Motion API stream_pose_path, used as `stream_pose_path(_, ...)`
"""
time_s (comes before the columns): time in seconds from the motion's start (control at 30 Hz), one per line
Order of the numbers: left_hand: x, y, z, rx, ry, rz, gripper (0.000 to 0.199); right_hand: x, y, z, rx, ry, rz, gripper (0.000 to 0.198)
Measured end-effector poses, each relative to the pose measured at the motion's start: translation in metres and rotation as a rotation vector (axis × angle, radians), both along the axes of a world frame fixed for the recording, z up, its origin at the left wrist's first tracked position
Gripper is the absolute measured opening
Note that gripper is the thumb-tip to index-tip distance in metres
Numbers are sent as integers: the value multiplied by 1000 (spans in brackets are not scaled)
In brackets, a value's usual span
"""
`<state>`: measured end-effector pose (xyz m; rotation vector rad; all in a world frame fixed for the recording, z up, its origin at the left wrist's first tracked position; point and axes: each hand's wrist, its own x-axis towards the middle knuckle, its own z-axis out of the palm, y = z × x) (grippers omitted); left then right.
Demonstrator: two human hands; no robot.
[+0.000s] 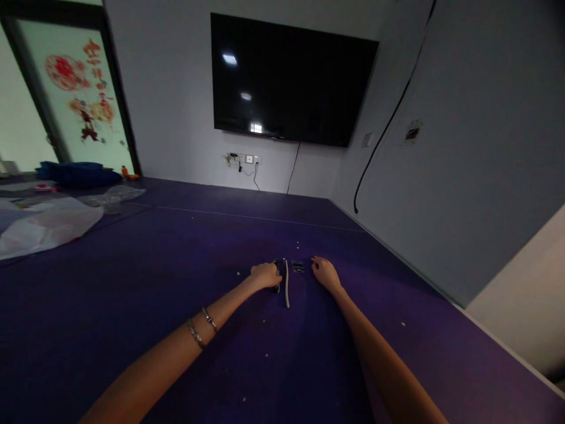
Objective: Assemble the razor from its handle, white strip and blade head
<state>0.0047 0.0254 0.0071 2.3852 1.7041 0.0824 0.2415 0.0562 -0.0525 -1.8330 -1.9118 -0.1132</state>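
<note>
Purple surface (176, 259) spreading below screen (291, 82). We're clamping fingers of left hand (266, 275) on dark object (278, 288), seemingly steadying it; pale strip (286, 285), dark piece (298, 267) lying between hands, likely for easy reach. Right hand (325, 272) resting; we cannot tell whether fingers are pinching.

On the grey wall (163, 88), 1 black television (295, 79) hangs right of a door (73, 94).

Bare forearms (168, 356), two slim silvery bracelets (195, 334), both worn left

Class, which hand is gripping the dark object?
The left hand, with bracelets on its forearm, grips the dark object; the right hand holds nothing visible.
</note>
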Motion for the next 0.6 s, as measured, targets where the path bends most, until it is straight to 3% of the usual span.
stream_pose_path(0.37, 3, -3, -8, 16, -113, 0, 30, 0, 0, 0, -14, 53, -17, 36)
stream_pose_path(0.6, -8, -4, -10, 81, -208, -26, 25, -2, -2, 3, -32, 201, -2, 35)
